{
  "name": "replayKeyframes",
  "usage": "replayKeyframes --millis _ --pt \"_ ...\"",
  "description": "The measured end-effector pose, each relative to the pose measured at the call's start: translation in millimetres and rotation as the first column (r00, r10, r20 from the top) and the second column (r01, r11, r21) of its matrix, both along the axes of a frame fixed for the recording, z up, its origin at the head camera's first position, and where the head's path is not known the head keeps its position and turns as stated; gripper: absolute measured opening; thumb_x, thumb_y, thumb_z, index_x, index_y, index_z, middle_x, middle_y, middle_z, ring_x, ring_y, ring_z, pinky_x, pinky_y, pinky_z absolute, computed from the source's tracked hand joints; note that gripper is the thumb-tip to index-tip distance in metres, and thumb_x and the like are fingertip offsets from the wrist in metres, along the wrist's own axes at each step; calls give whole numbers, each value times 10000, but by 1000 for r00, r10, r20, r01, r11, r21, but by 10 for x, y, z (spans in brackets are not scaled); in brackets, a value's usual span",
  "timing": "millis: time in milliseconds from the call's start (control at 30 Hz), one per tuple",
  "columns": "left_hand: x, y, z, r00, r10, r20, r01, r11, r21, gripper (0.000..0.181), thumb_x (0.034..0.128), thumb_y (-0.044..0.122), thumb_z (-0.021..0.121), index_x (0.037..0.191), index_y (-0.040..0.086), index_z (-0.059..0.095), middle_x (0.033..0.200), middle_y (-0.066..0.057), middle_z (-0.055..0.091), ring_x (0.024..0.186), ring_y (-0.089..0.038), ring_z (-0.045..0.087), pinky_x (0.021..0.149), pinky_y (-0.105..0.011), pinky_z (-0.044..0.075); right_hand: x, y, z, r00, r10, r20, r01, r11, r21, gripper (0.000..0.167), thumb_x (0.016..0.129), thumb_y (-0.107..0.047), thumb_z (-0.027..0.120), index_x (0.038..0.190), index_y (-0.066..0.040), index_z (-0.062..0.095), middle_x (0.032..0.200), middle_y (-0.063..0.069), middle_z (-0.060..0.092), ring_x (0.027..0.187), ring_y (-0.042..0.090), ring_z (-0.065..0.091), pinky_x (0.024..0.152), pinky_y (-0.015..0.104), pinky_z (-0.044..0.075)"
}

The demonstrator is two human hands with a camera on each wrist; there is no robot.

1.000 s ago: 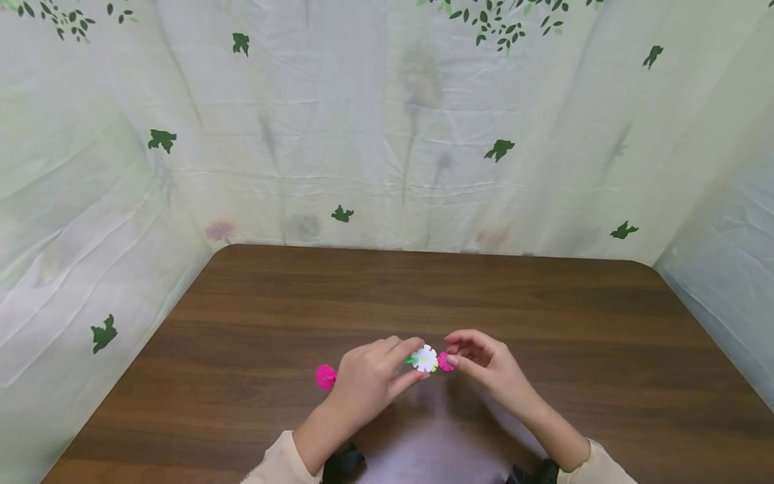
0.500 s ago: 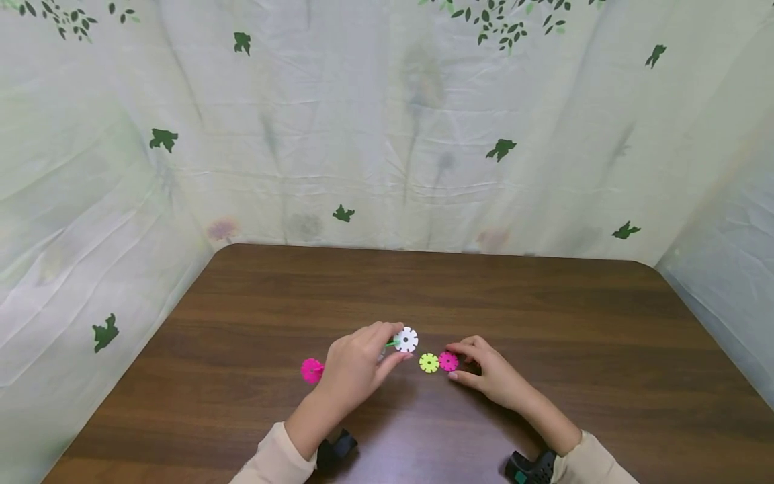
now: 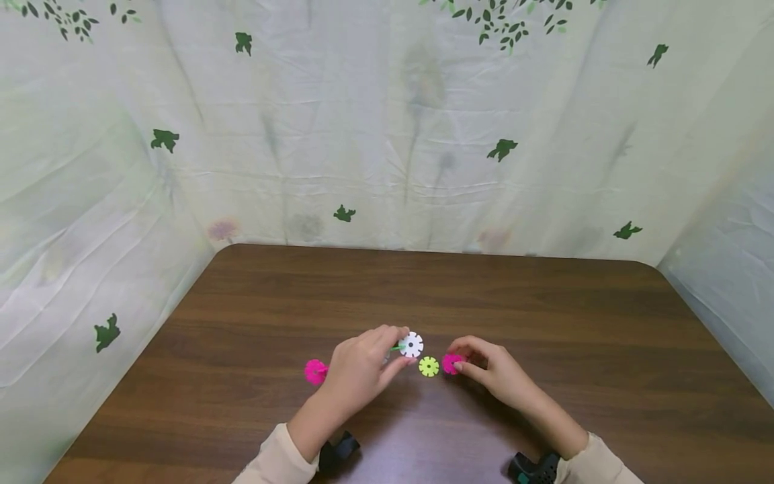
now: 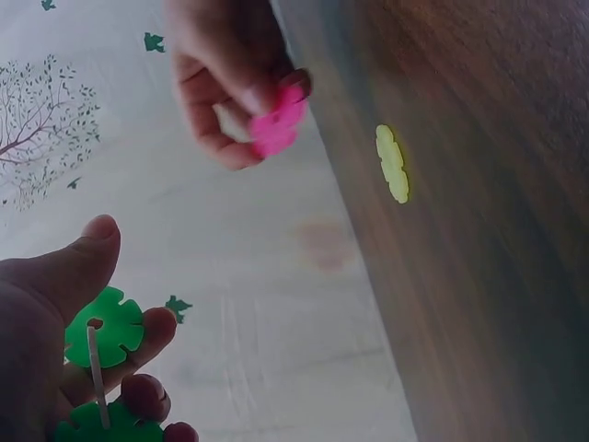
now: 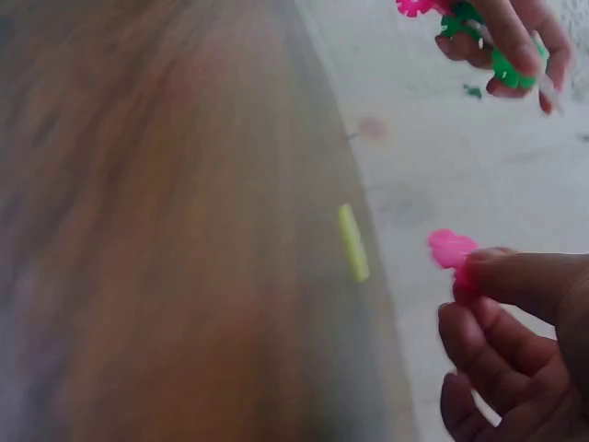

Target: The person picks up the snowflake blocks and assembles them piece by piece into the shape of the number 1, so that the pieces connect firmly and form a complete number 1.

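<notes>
My left hand [image 3: 363, 370] grips a joined chain of notched plastic discs. A white disc [image 3: 414, 345] pokes out past its fingertips and a pink disc [image 3: 314, 372] shows behind the hand. Green discs [image 4: 115, 336] of this chain appear in the left wrist view, one slotted with a pale disc seen edge-on; the palm hides part of it. Between thumb and fingers, my right hand [image 3: 504, 378] pinches a separate pink disc [image 3: 450, 364], held above the table in the wrist views. A yellow-green disc [image 3: 428, 366] lies flat on the table between both hands, touched by neither.
The brown wooden table [image 3: 423, 289] has rounded far corners. Pale cloth [image 3: 375, 134] printed with birds and leaves hangs behind it and along both sides. Black wrist cameras [image 3: 340, 452] sit under both wrists, near the tabletop.
The hands have drawn apart from where they met. The yellow-green disc has come to lie on the table. My right hand has taken the pink disc from beside it; the left keeps its chain.
</notes>
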State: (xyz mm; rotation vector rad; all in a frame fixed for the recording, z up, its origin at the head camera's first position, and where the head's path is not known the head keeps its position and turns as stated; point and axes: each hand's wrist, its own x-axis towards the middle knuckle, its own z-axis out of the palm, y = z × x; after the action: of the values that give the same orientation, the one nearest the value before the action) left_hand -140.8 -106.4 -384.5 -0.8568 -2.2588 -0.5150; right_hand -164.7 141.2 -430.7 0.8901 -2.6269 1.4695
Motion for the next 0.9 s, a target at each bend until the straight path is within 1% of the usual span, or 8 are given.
replayKeyframes --millis 100,200,267,367,500,633,833,900 --pt "20 21 1 1000 -11 20 11 1000 -12 371 721 350 727 997 135 601 870 78 617 648 -58 556 456 -204 397 48 -17 113 1000 -20 4 21 995 -94 144 829 -85 637 970 -73 607 813 -15 614 696 117 543 602 261 465" --pt "43 49 1 999 -27 41 28 999 -17 360 734 360 714 996 140 604 882 80 617 698 -57 577 480 -207 415 118 -45 226 999 -31 18 34 982 -184 116 815 -77 649 922 -46 616 804 18 622 699 130 564 608 262 477" --pt "59 69 1 998 -42 55 42 999 -15 359 733 361 717 993 140 606 892 80 621 718 -52 582 492 -199 423 165 -62 287 1000 -16 27 22 971 -237 107 810 -51 648 909 -34 612 812 55 624 708 143 578 622 265 486" --pt "82 95 -2 994 -77 76 79 997 -19 355 735 355 722 988 135 605 881 84 621 699 -36 570 496 -165 415 221 -85 355 999 32 24 -23 956 -291 114 808 -16 638 914 -25 599 833 104 621 730 160 590 639 274 496" --pt "103 120 -4 990 -110 86 113 993 -36 339 753 357 708 983 133 600 851 92 613 661 -26 549 501 -137 401 267 -105 402 999 50 -17 -53 950 -308 130 799 14 637 905 -51 599 833 82 622 738 156 581 632 276 492" --pt "108 131 -13 989 -124 82 126 992 -26 342 754 358 706 987 132 599 867 91 619 686 -28 563 518 -145 418 275 -113 408 995 16 -99 -45 954 -296 170 773 45 652 886 -76 610 811 29 623 724 150 565 625 273 474" --pt "111 151 -34 987 -147 64 147 989 -1 351 750 357 707 989 119 607 885 69 634 718 -49 589 520 -170 440 289 -125 411 985 8 -175 -53 966 -254 207 750 54 670 865 -115 635 806 25 637 711 124 561 614 248 461" --pt "117 159 -40 988 -146 59 146 989 0 346 755 362 700 982 119 604 871 66 637 705 -56 590 504 -173 435 320 -146 464 977 5 -213 -58 968 -243 218 736 73 674 852 -109 642 802 27 639 712 118 564 619 229 459"
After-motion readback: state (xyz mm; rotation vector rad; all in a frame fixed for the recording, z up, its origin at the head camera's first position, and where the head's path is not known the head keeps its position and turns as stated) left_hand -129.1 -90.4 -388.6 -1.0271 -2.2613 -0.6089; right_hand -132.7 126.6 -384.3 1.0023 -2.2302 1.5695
